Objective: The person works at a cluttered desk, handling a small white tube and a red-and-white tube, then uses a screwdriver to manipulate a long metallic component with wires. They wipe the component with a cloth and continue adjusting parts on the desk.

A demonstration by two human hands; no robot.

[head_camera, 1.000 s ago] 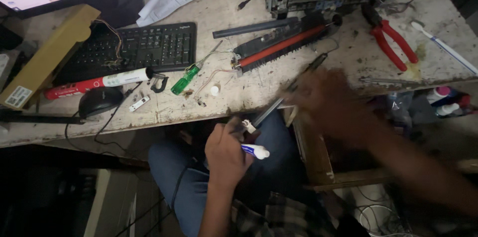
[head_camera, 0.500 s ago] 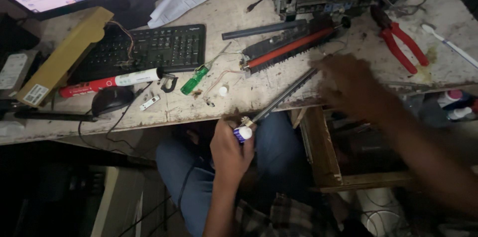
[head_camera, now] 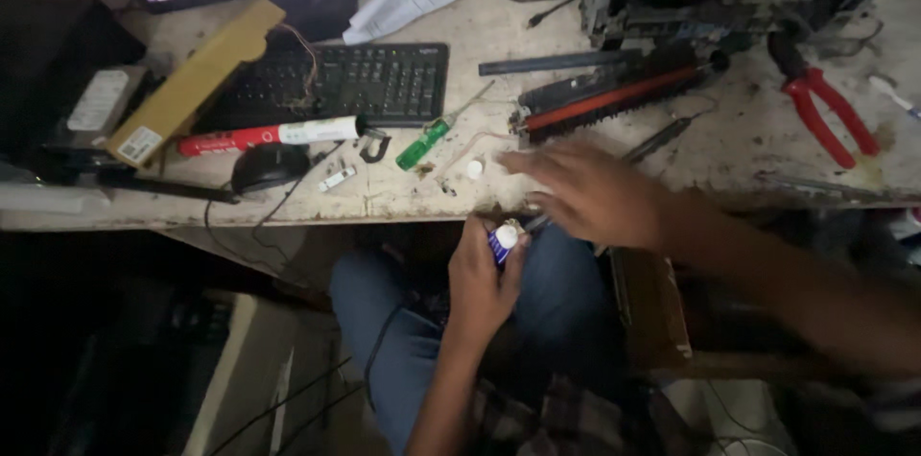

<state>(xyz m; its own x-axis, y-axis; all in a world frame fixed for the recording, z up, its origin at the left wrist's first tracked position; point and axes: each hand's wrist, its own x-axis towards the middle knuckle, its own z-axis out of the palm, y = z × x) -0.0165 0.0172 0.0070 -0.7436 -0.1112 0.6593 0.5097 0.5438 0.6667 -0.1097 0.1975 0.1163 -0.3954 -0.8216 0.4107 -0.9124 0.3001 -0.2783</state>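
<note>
While the left hand (head_camera: 480,274) keeps its fingers closed round the small tube (head_camera: 501,241) above the lap, the right hand (head_camera: 585,192) (blurred, fingers spread, seemingly empty) has swung left off the metal rod (head_camera: 657,141), toward the small white cap (head_camera: 474,168).

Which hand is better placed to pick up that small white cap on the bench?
Probably the right hand: it hangs open over the bench edge, close to the white cap. The left hand is lower, over the lap, with its grip already closed on a small tube.
</note>
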